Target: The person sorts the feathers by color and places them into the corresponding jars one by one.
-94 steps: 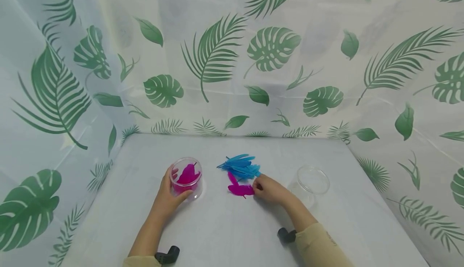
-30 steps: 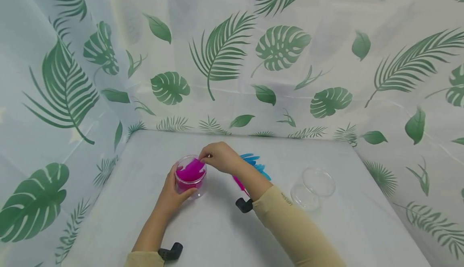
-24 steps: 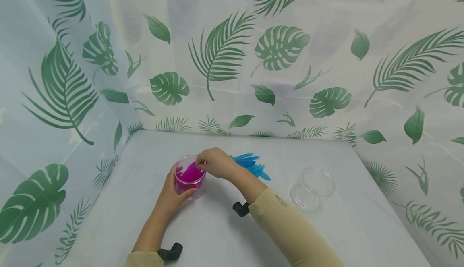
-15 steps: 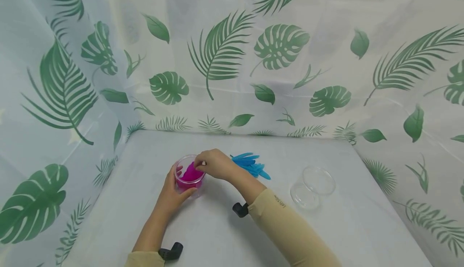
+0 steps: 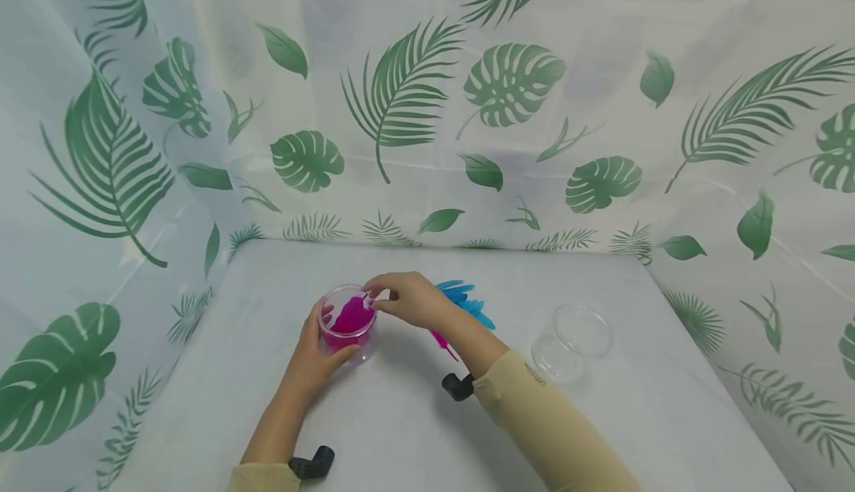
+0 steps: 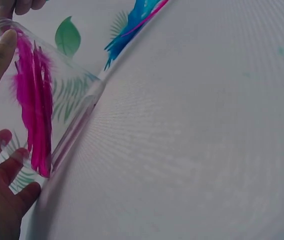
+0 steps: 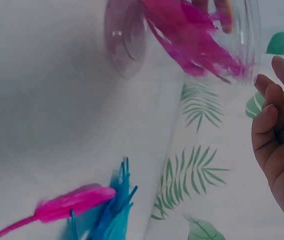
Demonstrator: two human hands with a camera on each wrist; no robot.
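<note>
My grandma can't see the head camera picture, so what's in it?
A left hand grips a clear jar of pink feathers, with the right hand at its top. Blue feathers, one loose pink feather and a second clear jar are on a white table.

Soft light, dim wrist views

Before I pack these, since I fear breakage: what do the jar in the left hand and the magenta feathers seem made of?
Jar: clear, glossy, probably plastic, possibly glass; contents show through and its base glints.
Magenta feathers: likely dyed natural feather, possibly imitation; soft, matte, with wispy fringed edges.
</note>
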